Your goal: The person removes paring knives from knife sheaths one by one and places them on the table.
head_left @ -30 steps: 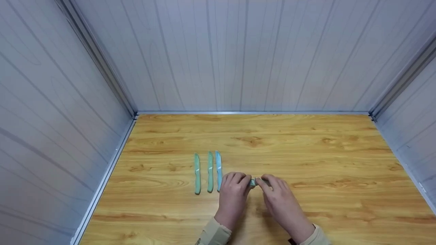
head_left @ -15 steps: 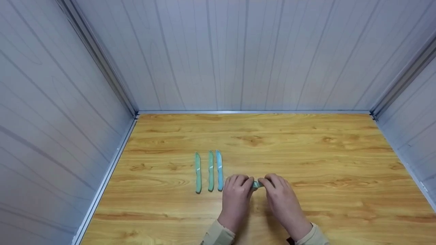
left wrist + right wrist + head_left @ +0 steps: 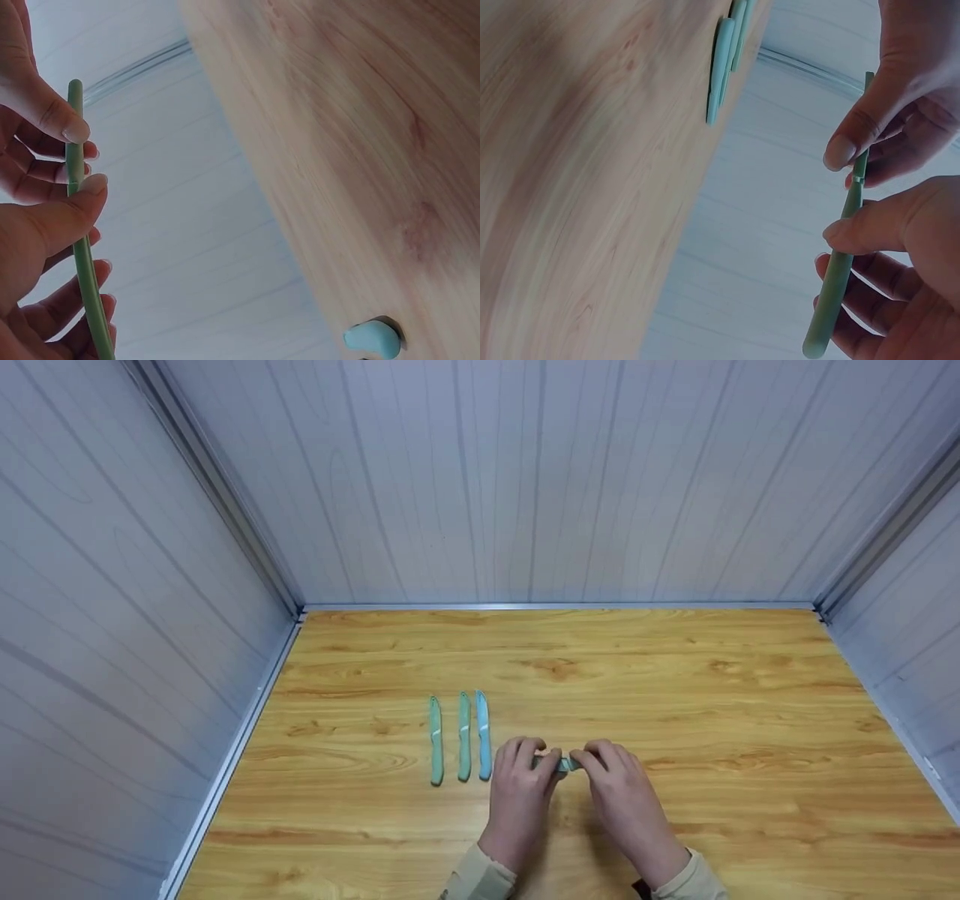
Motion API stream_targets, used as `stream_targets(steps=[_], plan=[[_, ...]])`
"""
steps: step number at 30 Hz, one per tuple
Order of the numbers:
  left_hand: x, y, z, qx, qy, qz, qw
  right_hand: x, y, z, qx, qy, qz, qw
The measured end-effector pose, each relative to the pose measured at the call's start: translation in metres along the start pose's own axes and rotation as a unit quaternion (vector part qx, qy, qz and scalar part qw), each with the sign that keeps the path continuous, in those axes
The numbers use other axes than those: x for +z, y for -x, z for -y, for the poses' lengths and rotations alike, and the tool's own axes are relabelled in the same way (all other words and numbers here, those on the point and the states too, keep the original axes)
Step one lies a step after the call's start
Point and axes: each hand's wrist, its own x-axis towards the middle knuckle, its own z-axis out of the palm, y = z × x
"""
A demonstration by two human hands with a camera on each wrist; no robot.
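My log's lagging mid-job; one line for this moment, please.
left hand: grips green knife; right hand: grips same knife; table: two green knives, blue knife, side by side

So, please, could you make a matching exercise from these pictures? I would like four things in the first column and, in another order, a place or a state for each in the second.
Things
1. Slim light-blue knife
2. Yellow-brown wood-grain table
3. Pale grey lined back wall
4. Bare left hand and right hand

Places and states
A. Under the three lying knives
B. Gripping one slim green knife between them
C. Just right of the middle green knife, in the head view
D. Along the table's far edge

Right pairs: 1-C; 2-A; 3-D; 4-B
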Motion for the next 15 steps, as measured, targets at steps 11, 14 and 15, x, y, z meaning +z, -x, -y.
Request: stream_targets(steps=[11, 14, 15], plan=[[-0.0005, -0.001, -0.0012, -0.01, -0.005, 0.021, 0.9997, -0.0004, 0.0004, -0.0011, 0.006, -0.003, 0.001, 1.0], [-0.0003, -0.0007, -0.0013, -0.014, -0.004, 0.019, 0.9997, 0.0003, 0.0013, -0.0007, 0.008, -0.006, 0.0, 1.0], [0.0002, -0.0007, -0.0012, -0.012, -0.004, 0.014, 0.9998, 0.0004, 0.0017, -0.0004, 0.008, -0.007, 0.0, 0.9999]])
